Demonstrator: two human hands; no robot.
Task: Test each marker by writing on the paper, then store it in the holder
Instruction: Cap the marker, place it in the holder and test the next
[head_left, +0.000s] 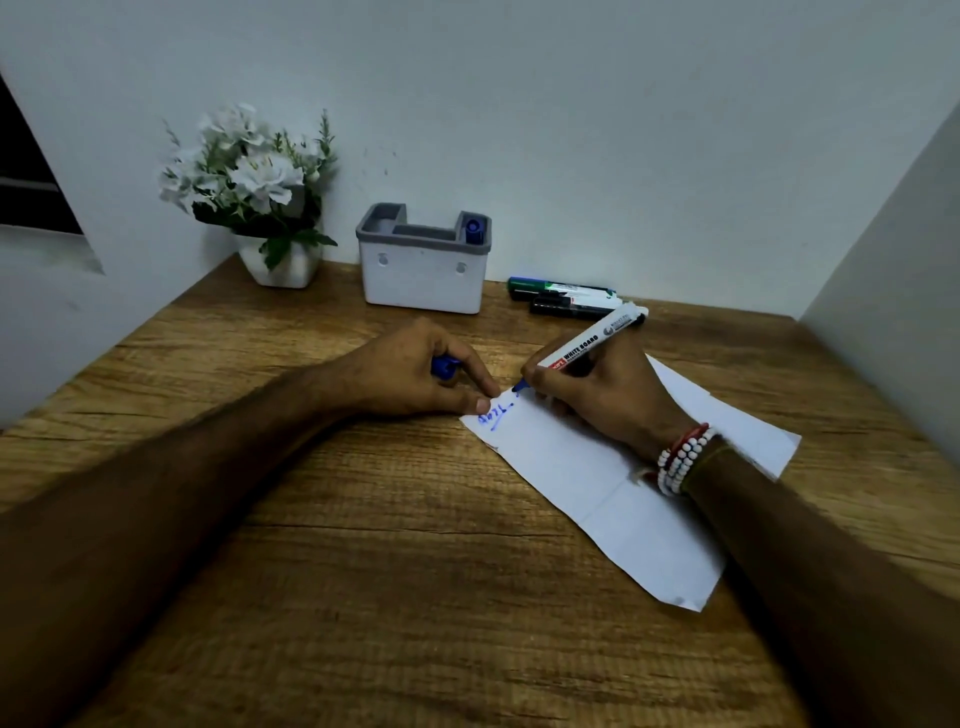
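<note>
Testing is in hand: the right hand (602, 397), grip pinching the blue marker (592, 343), writes at the 11 o'clock end of the paper (597, 467). The left hand (410, 374) pins that corner, grip curled on the cap (444, 366). Next likely needs recapping, then the holder (423, 280) at 12 o'clock.

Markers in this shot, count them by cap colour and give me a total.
Blue: 2, the marker in use in the right hand and the stored marker in the holder.
Green: 1, the green marker on the desk.
Black: 2, it seems, the black markers beside it.
Total: 5.
</note>
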